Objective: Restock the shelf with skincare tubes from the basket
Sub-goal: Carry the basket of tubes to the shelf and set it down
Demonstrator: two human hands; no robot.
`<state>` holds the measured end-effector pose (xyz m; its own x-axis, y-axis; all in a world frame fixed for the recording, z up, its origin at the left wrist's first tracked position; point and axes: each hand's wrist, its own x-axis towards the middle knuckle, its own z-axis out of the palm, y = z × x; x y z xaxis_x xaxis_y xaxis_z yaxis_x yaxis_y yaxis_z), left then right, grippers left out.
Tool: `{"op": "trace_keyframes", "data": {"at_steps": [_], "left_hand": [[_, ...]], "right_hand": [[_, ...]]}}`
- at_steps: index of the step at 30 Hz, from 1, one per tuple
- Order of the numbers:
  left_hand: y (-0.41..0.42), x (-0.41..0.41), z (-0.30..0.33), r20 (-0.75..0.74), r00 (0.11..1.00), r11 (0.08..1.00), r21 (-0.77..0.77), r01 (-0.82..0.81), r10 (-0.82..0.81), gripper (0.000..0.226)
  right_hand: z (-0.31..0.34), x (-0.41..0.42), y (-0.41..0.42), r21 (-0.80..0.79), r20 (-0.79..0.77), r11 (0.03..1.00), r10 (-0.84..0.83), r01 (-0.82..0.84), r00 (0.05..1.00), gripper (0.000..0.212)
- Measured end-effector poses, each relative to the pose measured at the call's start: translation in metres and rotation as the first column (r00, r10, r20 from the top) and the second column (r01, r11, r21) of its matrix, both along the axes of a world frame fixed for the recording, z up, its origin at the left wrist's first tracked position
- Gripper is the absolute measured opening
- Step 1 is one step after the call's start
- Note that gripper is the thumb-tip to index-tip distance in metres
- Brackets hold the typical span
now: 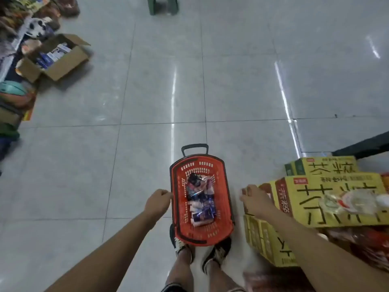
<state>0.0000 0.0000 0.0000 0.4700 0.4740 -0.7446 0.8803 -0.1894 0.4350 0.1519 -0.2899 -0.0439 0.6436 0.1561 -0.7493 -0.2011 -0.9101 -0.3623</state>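
Note:
An orange plastic basket (226, 197) stands on the tiled floor just ahead of my shoes. Inside it lies a heap of skincare tubes (202, 203) in dark blue, pink and white packs. My left hand (157, 202) hovers by the basket's left rim with its fingers curled into a fist, and I see nothing in it. On the basket's right side, in front of yellow cartons, my right hand (255, 202) hangs with loosely curled fingers and holds nothing. No shelf is in view.
Stacked yellow cartons (336, 199) sit close on the right, with red packs below them. An open cardboard box (56, 57) of goods and piled merchandise line the far left. A green stool (163, 5) stands at the top. The basket's black pull handle (194, 146) points away from me.

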Motion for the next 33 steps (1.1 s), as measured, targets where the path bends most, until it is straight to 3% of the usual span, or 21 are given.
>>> {"op": "trace_keyframes", "data": {"at_steps": [2,6,11,15,18,21,25,33], "left_hand": [[0.006,0.003,-0.051,-0.045,0.994,0.994,-0.026,-0.105,0.104,0.023],[0.017,0.005,-0.165,-0.087,0.985,0.987,-0.049,-0.156,0.152,0.051],[0.017,0.002,-0.311,-0.148,0.966,0.974,-0.049,-0.22,0.211,0.074],[0.021,0.009,-0.378,-0.052,0.958,0.953,-0.103,-0.286,0.282,0.068],[0.023,0.004,-0.425,-0.011,0.959,0.959,-0.03,-0.283,0.283,0.052],[0.022,0.0,-0.443,0.034,0.973,0.971,0.07,-0.229,0.227,0.041],[0.023,-0.001,-0.438,0.016,0.98,0.98,0.014,-0.2,0.2,0.036],[0.02,-0.014,-0.333,0.018,0.969,0.969,-0.023,-0.245,0.246,0.038]], "right_hand": [[-0.036,0.009,0.006,0.0,-0.02,0.998,-0.059,0.059,0.998,0.061],[-0.132,0.028,0.018,-0.017,-0.04,0.984,-0.177,0.177,0.983,0.055],[-0.277,0.025,0.029,-0.048,-0.103,0.954,-0.299,0.295,0.949,0.077],[-0.342,0.02,0.036,0.039,-0.082,0.921,-0.383,0.387,0.92,0.069],[-0.384,0.013,0.039,0.053,-0.062,0.918,-0.391,0.394,0.918,0.049],[-0.401,0.01,0.042,-0.03,0.083,0.936,-0.346,0.35,0.934,0.036],[-0.393,0.012,0.043,-0.13,0.098,0.966,-0.211,0.223,0.972,0.039],[-0.291,0.001,0.042,-0.089,0.101,0.961,-0.254,0.263,0.962,0.038]]}}
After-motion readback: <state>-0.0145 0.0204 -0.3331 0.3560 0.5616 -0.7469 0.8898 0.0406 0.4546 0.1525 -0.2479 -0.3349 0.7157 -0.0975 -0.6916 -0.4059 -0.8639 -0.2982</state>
